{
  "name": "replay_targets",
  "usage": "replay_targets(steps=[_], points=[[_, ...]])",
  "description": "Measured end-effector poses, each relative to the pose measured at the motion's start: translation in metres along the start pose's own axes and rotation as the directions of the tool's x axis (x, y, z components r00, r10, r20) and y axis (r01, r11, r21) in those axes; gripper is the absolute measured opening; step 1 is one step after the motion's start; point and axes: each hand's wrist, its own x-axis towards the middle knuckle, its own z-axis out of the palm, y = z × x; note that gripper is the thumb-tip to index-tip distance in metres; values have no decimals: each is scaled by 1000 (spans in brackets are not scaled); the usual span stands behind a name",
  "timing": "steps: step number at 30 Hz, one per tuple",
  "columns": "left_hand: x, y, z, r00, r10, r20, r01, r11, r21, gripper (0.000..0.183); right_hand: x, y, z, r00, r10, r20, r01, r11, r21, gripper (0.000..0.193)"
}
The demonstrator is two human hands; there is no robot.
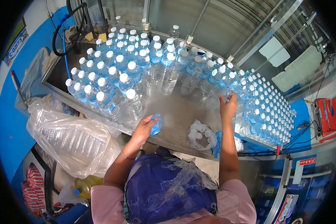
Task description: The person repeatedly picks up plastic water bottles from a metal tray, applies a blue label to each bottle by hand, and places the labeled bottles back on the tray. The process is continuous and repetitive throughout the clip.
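Observation:
My left hand (pixel 141 131) pinches a small stack of blue, see-through plastic label sleeves (pixel 156 125) above the front of the metal table. Farther right and forward, my right hand (pixel 228 108) reaches to the near edge of the bottle rows. Its thumb and fingers curl around the clear lower part of a plastic water bottle (pixel 226 92), which they partly hide. Many capped bottles stand upright on the table. Those at the left, such as one bottle (pixel 133 103), have white caps; several wear blue labels, while a few near the middle look bare.
A clear bag of white caps (pixel 201 135) lies at the table's front edge, beside blue label sleeves (pixel 217 145). Densely packed bottles (pixel 270 112) fill the right side. A large clear plastic bag of empty bottles (pixel 71 138) sits at the left. Metal rods (pixel 201 16) slant overhead.

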Motion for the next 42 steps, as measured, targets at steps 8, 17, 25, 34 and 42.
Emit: replay_targets(steps=[8, 17, 25, 34, 42], points=[[12, 4, 27, 999, 35, -8, -36, 984, -176, 29, -57, -67, -6, 1000, 0, -13, 4, 968, 249, 56], [-6, 19, 11, 943, 305, -135, -266, 932, 247, 30, -86, -165, 31, 405, -250, 880, -681, 560, 472, 19], [-19, 37, -11, 924, 244, -296, -287, 952, -109, 27, -95, -213, 48, 493, -441, 750, -312, 715, 625, 19], [-46, 61, -24, 838, 473, -271, -357, 852, 383, 49, -69, -222, 43, 409, -405, 818, -508, 644, 573, 9], [-11, 94, -36, 564, 826, -23, -361, 271, 892, 82, -32, -294, 46, 177, -799, 574, 678, 522, 517, 14]])
